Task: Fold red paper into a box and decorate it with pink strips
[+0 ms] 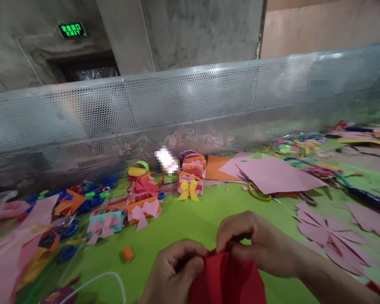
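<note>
Red paper (226, 280) is pinched at its top edge by left hand (179, 264) and right hand (256, 245), mostly below the latter.

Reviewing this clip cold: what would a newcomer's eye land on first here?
Probably the vivid red paper at bottom centre, its upper edge held by the left hand and the right hand against the green tabletop. Next might come the pink petal-shaped paper at right and the yellow bow near the middle. A lit green EXIT sign also stands out at the upper left.
</note>
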Demonstrator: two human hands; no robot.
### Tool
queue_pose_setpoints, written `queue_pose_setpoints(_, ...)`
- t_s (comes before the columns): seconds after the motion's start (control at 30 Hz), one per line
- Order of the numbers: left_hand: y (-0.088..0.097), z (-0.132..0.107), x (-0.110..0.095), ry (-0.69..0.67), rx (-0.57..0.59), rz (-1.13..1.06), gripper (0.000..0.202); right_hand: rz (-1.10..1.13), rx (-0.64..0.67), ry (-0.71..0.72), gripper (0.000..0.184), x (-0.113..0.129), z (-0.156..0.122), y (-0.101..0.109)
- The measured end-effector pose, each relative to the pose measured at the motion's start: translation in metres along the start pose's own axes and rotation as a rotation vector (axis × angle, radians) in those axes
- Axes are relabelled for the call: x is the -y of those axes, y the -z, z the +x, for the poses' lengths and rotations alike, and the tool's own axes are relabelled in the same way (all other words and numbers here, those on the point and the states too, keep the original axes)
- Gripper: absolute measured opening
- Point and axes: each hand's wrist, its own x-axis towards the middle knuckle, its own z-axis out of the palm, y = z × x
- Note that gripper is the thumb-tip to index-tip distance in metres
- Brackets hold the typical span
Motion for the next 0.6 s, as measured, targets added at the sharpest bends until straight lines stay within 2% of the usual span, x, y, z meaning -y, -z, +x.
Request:
queue_pose_setpoints(0.13,-0.001,-0.004,-0.005,-0.076,0.014,0.071,0.01,-0.041,-0.007,0.06,0.039,0.003,-0.001,-0.001)
queue_pose_setpoints(0.3,-0.002,-0.006,-0.005,-0.094,0.056,0.027,0.006,-0.178,-0.072,0.085,0.034,0.005,-0.001,-0.005)
queue_pose_setpoints(0.43,-0.002,-0.002,-0.001,-0.03,0.036,-0.007,0.004,-0.268,-0.081,0.19,0.03,0.006,-0.004,-0.007)
queue_pose_setpoints(0.53,-0.002,0.001,0.004,0.046,-0.002,-0.091,0.009,-0.3,-0.097,0.294,0.026,0.007,-0.007,-0.01)
queue_pose_setpoints(0.6,-0.003,0.003,0.007,0.058,-0.036,-0.164,0.017,-0.288,-0.092,0.302,0.022,0.007,-0.006,-0.012)
